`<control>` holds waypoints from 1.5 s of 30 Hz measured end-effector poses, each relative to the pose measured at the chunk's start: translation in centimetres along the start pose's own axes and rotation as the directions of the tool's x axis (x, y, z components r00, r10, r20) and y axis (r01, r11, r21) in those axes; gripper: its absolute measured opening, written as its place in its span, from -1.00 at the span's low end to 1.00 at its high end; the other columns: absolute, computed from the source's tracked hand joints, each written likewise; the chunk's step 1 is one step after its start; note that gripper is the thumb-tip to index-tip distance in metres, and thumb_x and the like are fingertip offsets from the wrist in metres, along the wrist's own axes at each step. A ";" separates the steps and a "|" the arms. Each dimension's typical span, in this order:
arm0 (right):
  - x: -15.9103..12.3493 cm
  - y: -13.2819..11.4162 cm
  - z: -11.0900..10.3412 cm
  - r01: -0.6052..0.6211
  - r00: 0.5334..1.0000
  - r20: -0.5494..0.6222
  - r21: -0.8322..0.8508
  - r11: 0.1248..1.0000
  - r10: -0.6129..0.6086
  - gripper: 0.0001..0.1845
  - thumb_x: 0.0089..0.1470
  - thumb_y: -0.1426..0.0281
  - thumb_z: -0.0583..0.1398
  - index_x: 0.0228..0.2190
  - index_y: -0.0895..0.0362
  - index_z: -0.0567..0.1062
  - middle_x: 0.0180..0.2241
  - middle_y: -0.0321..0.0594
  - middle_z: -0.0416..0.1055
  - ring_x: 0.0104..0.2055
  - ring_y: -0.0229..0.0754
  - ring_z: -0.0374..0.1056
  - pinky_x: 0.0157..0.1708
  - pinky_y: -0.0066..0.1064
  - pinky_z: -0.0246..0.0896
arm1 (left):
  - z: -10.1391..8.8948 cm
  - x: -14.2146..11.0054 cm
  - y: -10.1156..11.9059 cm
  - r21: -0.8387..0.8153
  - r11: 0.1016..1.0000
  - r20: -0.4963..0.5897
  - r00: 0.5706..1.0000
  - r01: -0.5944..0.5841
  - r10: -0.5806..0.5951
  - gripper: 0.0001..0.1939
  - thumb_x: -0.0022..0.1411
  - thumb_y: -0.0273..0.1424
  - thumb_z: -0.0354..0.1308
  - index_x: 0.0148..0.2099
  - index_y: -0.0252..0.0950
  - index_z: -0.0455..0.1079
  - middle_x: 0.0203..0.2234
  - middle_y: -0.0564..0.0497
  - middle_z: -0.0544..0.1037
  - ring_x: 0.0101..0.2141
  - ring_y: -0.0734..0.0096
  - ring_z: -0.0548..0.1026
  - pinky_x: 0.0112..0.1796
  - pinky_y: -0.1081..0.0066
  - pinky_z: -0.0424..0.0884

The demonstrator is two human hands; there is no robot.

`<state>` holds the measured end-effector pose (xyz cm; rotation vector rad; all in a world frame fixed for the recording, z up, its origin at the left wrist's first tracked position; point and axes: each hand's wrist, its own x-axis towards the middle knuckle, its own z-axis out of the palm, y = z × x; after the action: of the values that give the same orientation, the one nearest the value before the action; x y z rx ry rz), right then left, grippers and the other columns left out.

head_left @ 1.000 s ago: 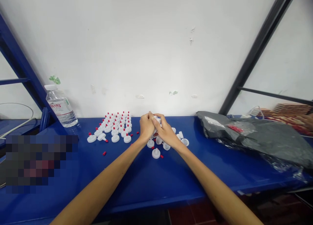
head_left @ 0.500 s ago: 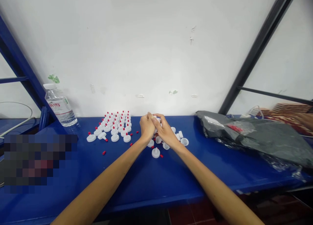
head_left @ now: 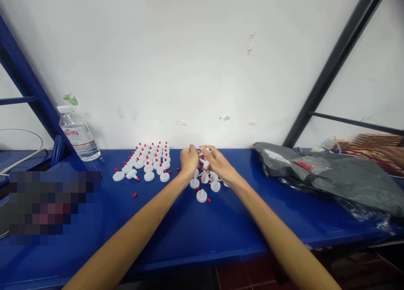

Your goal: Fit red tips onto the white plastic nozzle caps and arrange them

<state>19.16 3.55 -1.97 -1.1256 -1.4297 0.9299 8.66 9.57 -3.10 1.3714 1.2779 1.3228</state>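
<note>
My left hand (head_left: pixel 188 160) is closed in a loose fist over the blue table (head_left: pixel 195 227), its fingertips pinched on something small that I cannot make out. My right hand (head_left: pixel 220 166) is just to its right, fingers curled round a white nozzle cap (head_left: pixel 205 163). Below both hands lie several loose white caps (head_left: pixel 201 195) and small red tips (head_left: pixel 208 200). To the left stand several rows of white caps with red tips fitted (head_left: pixel 150 162).
A clear water bottle (head_left: pixel 77 134) stands at the back left by the white wall. A grey plastic bag (head_left: pixel 331 174) with red tips inside lies at the right. A blurred patch covers the near left. Blue and black frame bars slant up on both sides.
My hands, pressed together before, have drawn slightly apart; the right hand has shifted to the right and opened a little, showing a white cap in its fingers.
</note>
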 end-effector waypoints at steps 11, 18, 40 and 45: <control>0.3 0.8 -0.9 0.051 0.991 -0.116 -0.116 0.992 -0.064 -0.47 0.25 -0.08 0.09 0.01 0.05 0.36 -0.40 -0.36 0.38 -0.48 -0.25 0.30 -0.46 -0.40 0.25 | -0.1 -1.5 1.1 0.190 0.962 0.166 0.972 -0.194 0.164 -0.48 0.40 -0.15 -0.11 -0.56 -0.24 0.34 -0.63 -0.08 0.48 -0.42 0.19 0.52 -0.33 0.34 0.30; 0.3 0.9 -1.1 0.076 0.985 -0.149 -0.104 0.992 -0.091 -0.42 0.24 -0.17 0.03 -0.02 0.04 0.32 -0.40 -0.34 0.34 -0.37 -0.19 0.33 -0.39 -0.37 0.26 | 0.1 -2.1 1.8 0.260 0.908 0.254 0.931 -0.328 0.263 -0.37 0.43 -0.05 -0.14 -0.63 -0.25 0.25 -0.67 -0.05 0.45 -0.52 0.31 0.46 -0.44 0.38 0.17; 0.3 -0.4 -1.6 -0.058 0.986 -0.152 0.029 0.998 0.061 -0.44 0.18 -0.15 0.11 -0.06 0.04 0.35 -0.45 -0.38 0.27 -0.50 -0.27 0.22 -0.57 -0.46 0.21 | -0.2 -2.4 1.7 0.372 0.751 0.403 0.823 -0.546 0.400 -0.63 0.49 -0.33 -0.20 -0.31 -0.26 0.35 -0.48 -0.05 0.52 -0.44 0.27 0.47 -0.39 0.38 0.16; 0.3 -0.7 -2.3 -0.096 0.979 -0.189 -0.082 0.992 0.079 -0.44 0.17 -0.15 0.12 -0.08 0.04 0.42 -0.45 -0.37 0.30 -0.45 -0.26 0.25 -0.48 -0.46 0.28 | -0.4 -2.7 1.9 0.527 0.619 0.454 0.808 -0.583 0.375 -0.58 0.53 -0.28 -0.27 -0.17 -0.27 0.39 -0.47 -0.08 0.55 -0.42 0.18 0.52 -0.35 0.35 0.21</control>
<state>21.34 3.63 -0.83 -1.3173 -1.2898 0.8048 8.71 6.56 -1.64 2.4679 1.2362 0.9400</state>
